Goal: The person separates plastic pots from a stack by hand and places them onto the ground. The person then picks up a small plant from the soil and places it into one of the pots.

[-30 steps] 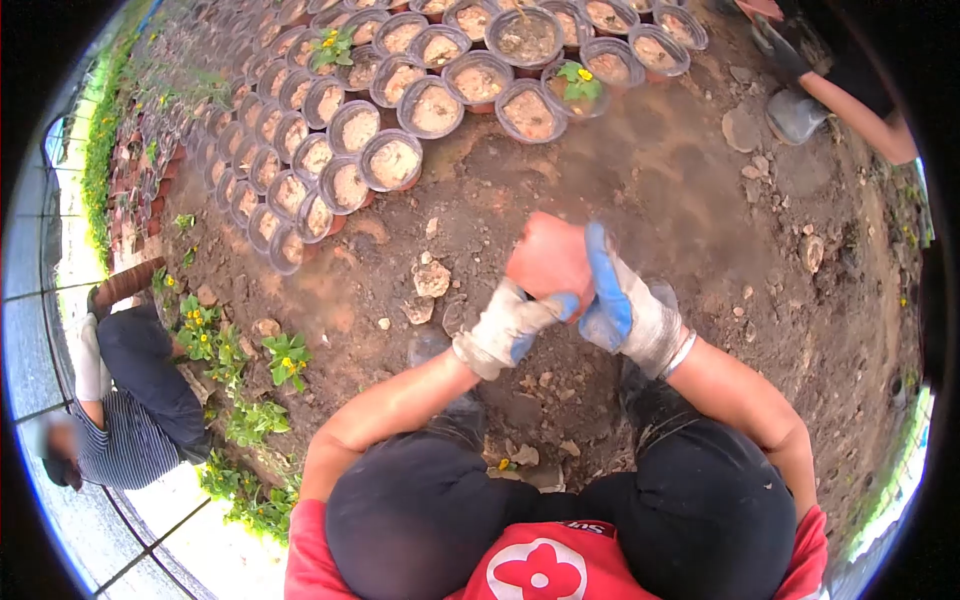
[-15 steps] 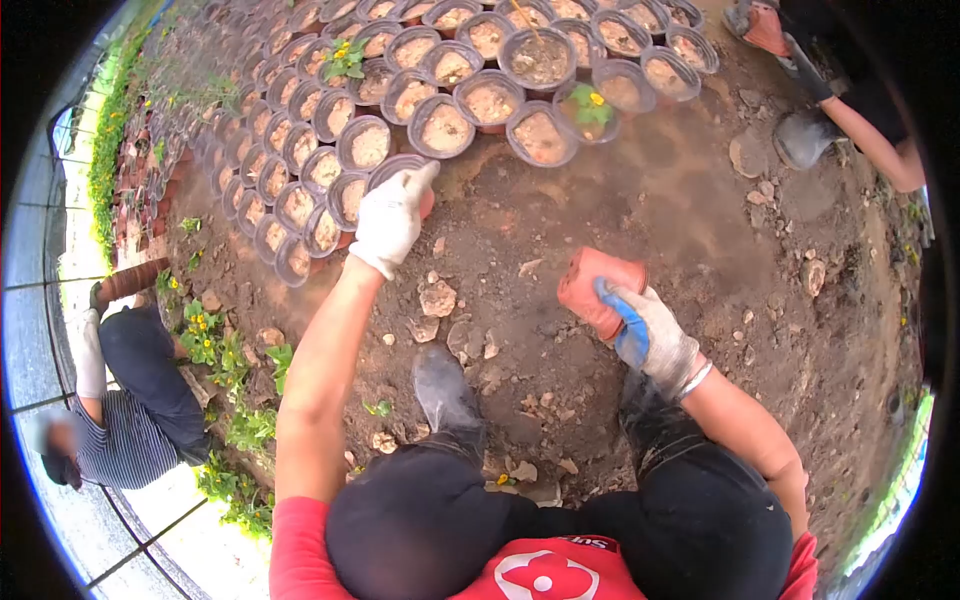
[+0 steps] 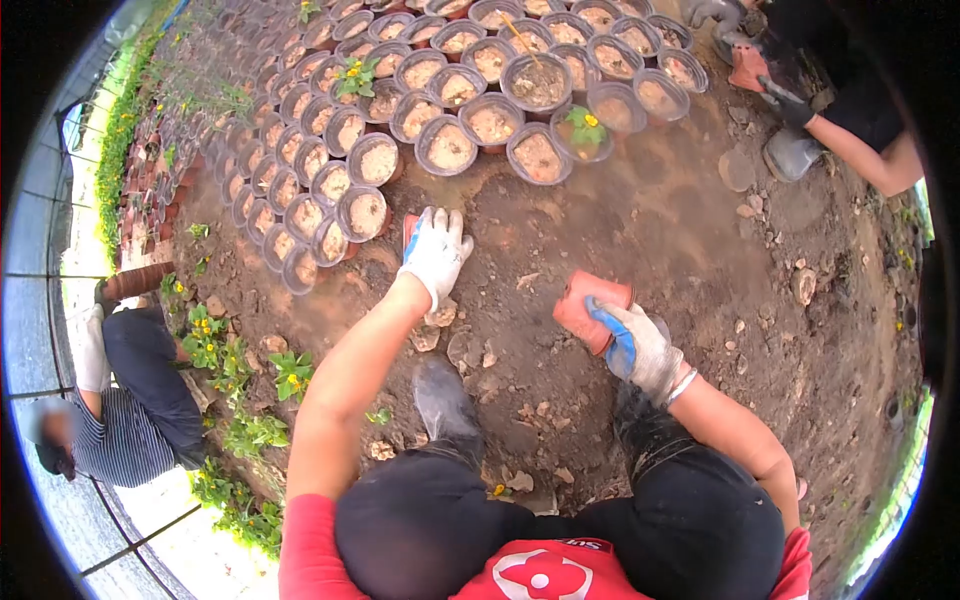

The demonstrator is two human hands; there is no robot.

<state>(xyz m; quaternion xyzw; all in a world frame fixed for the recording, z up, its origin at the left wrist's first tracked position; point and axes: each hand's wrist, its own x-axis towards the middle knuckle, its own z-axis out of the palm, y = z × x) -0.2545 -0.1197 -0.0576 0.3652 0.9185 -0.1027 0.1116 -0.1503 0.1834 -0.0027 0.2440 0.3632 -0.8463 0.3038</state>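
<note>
My left hand point(image 3: 437, 258), in a white glove with a blue palm, is closed around a reddish plant pot point(image 3: 410, 229) just in front of the pot rows. Only a small edge of that pot shows past the thumb side; my hand hides the remainder. Off to the right, my right hand point(image 3: 645, 352), gloved the same way, grips a reddish-brown plant pot point(image 3: 592, 303) tipped on its side over the soil. Dark-rimmed pots point(image 3: 446, 146) filled with pale soil stand closely packed ahead of both hands.
Bare soil with stones point(image 3: 426, 336) lies around my boots point(image 3: 446, 397). At upper right another person's gloved hand point(image 3: 790, 103) holds a reddish pot point(image 3: 748, 68). A person in a striped top point(image 3: 140, 445) sits at left, beside yellow-flowered plants point(image 3: 205, 340).
My left hand has moved right and back toward me, drawing a pot away from the row's edge, where a gap now shows. My right hand has shifted slightly, still holding its pot.
</note>
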